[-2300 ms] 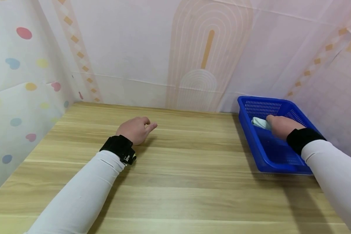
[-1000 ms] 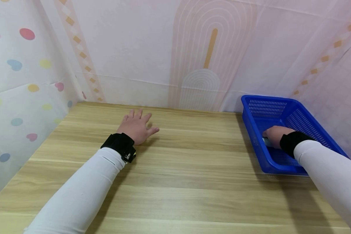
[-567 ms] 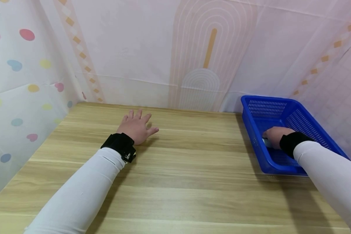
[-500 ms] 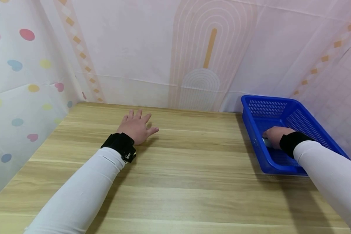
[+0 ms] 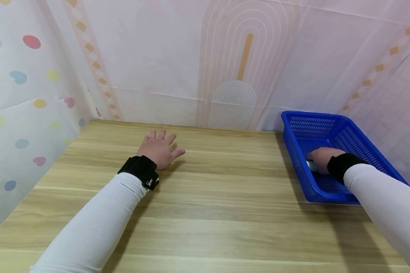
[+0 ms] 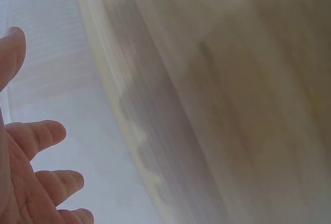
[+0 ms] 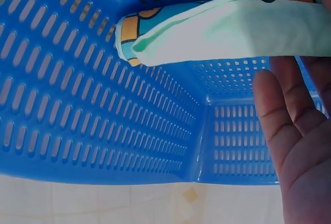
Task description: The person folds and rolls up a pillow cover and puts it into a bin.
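Inside the blue basket (image 5: 295, 163), at its left side, my right hand (image 5: 322, 159) holds a rolled cloth (image 5: 312, 165). In the right wrist view the cloth (image 7: 207, 32) is pale green outside, with a teal and orange print at its rolled edge. It lies between the thumb, at the upper right corner, and the fingers (image 7: 268, 97); some fingertips are hidden behind it. My left hand (image 5: 158, 151) is spread over the wooden table (image 5: 218, 189) at the left, palm down, with nothing in it. Loosely spread fingers (image 6: 46, 133) show in the left wrist view.
The basket has slotted walls and stands at the table's back right, beside the curtain. Patterned fabric (image 5: 157, 57) hangs behind the table's far edge, and dotted fabric (image 5: 30, 132) hangs along the left. Black bands (image 5: 140, 171) circle both wrists.
Since the oldest frame, my right hand has brought the cloth nearer and lower within the basket. The left hand's fingers have spread out. Over the last second both hands have stayed nearly still.
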A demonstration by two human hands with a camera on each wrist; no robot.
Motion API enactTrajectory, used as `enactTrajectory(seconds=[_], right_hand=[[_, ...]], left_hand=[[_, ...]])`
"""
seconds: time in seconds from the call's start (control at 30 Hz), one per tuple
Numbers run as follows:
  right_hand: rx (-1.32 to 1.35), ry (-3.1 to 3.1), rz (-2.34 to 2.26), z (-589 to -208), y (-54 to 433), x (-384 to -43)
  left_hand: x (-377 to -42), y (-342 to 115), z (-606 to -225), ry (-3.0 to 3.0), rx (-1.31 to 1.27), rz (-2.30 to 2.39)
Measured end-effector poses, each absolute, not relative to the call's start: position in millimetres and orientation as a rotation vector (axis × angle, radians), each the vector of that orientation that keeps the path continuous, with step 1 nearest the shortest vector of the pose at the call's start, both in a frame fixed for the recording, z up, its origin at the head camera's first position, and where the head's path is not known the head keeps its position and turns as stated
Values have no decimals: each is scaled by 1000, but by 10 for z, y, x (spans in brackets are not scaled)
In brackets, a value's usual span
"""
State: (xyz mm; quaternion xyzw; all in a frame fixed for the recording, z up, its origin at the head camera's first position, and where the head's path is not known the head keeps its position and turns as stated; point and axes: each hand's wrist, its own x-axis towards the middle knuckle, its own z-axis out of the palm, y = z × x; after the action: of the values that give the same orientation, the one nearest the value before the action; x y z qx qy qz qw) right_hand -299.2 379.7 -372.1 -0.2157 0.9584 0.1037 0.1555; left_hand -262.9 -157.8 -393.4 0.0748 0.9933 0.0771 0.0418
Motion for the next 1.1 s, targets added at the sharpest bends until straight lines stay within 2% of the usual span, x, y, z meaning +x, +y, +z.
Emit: enactTrajectory(seconds=[0.5,1.1], right_hand=[[-470,2740,269,-3709,3922,-2963],[-589,2735,292,-3624,3765,-2883]], left_hand=[[-2656,-1545,-3956,3033,250,259],[-2657,-1585,-3947,3029,247,271]])
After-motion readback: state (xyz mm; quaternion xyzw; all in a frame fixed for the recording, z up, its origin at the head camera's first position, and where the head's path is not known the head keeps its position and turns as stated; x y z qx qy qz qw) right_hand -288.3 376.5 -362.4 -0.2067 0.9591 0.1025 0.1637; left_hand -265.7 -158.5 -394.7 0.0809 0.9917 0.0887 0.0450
